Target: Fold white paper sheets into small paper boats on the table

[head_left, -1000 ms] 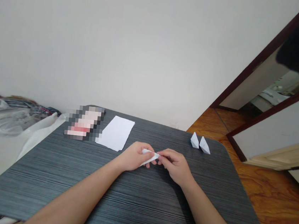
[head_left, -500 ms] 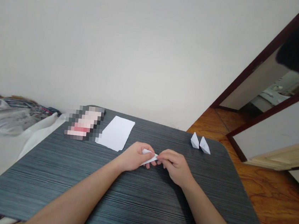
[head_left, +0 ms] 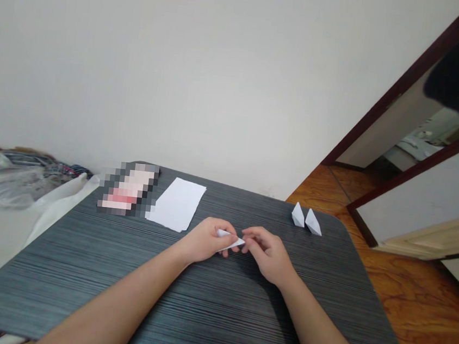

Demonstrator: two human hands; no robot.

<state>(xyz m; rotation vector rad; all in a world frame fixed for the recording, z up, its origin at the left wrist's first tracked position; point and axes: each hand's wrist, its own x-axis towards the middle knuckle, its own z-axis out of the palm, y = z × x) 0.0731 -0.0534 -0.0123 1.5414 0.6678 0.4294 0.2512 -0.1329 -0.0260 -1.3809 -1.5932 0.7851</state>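
My left hand pinches a small folded piece of white paper between thumb and fingers, above the middle of the dark table. The paper's pointed end sticks out to the right. Just beside that tip is my right hand, its thumb and fingers slightly parted and curved, with nothing seen between them. Two white folded paper boats, a left one and a right one, stand side by side near the table's far right corner.
A stack of white paper sheets lies on the dark wood-grain table, left of my hands. Beside it is a pixelated pinkish item. A white wall rises behind the table; plastic-covered things sit at the left.
My right thumb and fingers have come off the tip of the folded paper and parted a little. My left hand keeps its hold, and more of the pointed tip shows.
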